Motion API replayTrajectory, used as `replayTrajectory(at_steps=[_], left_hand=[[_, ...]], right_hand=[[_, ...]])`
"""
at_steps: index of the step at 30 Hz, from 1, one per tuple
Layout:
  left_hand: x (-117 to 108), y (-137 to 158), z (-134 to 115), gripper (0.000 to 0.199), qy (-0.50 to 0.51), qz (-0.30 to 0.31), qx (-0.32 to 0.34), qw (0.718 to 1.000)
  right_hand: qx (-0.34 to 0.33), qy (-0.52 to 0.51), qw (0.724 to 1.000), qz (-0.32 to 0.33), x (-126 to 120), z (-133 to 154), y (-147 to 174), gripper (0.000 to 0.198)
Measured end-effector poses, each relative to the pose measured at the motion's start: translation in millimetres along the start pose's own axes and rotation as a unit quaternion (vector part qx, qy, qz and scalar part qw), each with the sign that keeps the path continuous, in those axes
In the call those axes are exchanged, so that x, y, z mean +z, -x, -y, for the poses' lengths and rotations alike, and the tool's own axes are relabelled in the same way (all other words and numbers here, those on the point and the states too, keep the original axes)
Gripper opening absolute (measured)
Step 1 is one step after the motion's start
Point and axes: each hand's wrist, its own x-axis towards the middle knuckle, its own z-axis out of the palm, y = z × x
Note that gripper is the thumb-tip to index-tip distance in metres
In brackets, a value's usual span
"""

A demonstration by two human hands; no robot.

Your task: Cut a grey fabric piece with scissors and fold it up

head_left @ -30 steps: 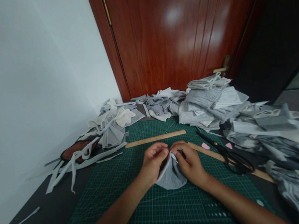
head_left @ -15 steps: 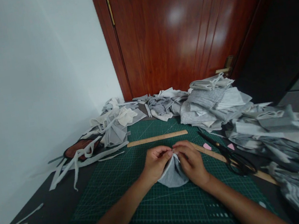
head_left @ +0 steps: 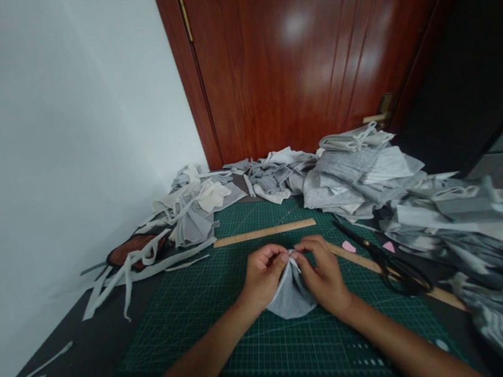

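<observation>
A piece of grey fabric [head_left: 291,296] hangs gathered between my two hands, over the green cutting mat [head_left: 193,304]. My left hand [head_left: 263,275] pinches its top edge between thumb and fingers. On the other side, my right hand [head_left: 323,272] is closed on the same gathered top, thumb against the cloth. The lower part of the fabric fans out in a rounded shape towards me. What lies inside the pinched folds is hidden by the fingers.
Black scissors [head_left: 393,268] lie across a wooden ruler [head_left: 356,257] on the right, near pink chalk pieces [head_left: 348,246]. Another ruler [head_left: 265,232] lies beyond my hands. Fabric piles [head_left: 357,172] line the back and right; fabric strips [head_left: 127,273] lie left.
The fingers of my right hand have shifted slightly on the pinched top, showing a little more of the folded edge. The cloth hangs marginally lower.
</observation>
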Motion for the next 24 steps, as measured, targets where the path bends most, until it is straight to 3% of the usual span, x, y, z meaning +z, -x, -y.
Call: replayTrajectory(at_steps=[12,24], left_hand=[[0.8,0.4,-5.6,0.030,-0.023,-0.003,0.014,1.000],[2.3,3.9,-8.6,0.036,0.078,0.011,-0.028,0.997]], right_hand=[[-0.021,0.014,0.999,0.038,0.2,2.3,-0.4,0.012],[-0.001,-0.011,1.000,0.015,-0.2,4.5,0.9,0.009]])
